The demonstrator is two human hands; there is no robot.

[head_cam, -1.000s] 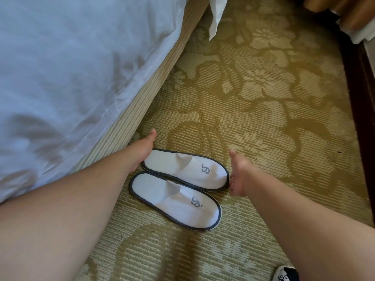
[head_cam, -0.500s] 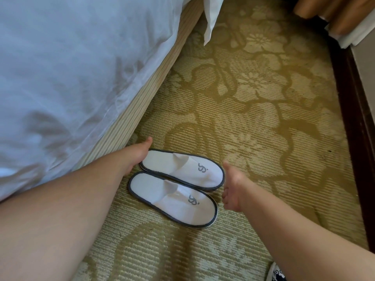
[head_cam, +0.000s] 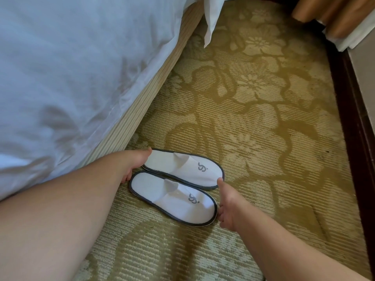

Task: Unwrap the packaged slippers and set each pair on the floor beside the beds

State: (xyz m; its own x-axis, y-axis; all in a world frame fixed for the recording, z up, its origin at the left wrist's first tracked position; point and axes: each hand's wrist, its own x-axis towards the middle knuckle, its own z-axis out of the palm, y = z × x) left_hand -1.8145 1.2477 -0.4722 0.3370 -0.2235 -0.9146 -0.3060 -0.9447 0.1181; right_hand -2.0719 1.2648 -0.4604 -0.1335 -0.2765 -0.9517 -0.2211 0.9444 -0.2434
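Two white slippers with dark trim and a grey logo lie side by side on the carpet beside the bed. The far slipper [head_cam: 182, 168] is closer to the bed, the near slipper [head_cam: 174, 198] lies in front of it. My left hand [head_cam: 135, 164] rests at their heel ends, fingers apart, touching the far slipper's heel. My right hand [head_cam: 228, 205] is at the toe ends, fingers spread, touching both toes. Neither hand grips anything. No wrapper is in view.
The bed [head_cam: 142, 110] with white bedding [head_cam: 71, 67] fills the left. A gold floral carpet [head_cam: 263, 118] covers the floor. A dark wooden baseboard [head_cam: 353, 118] runs along the right, with curtains [head_cam: 332, 15] at the top right.
My right hand has come in from the right and now touches the toes of both slippers. The left hand stays at the heels. The view has shifted slightly.
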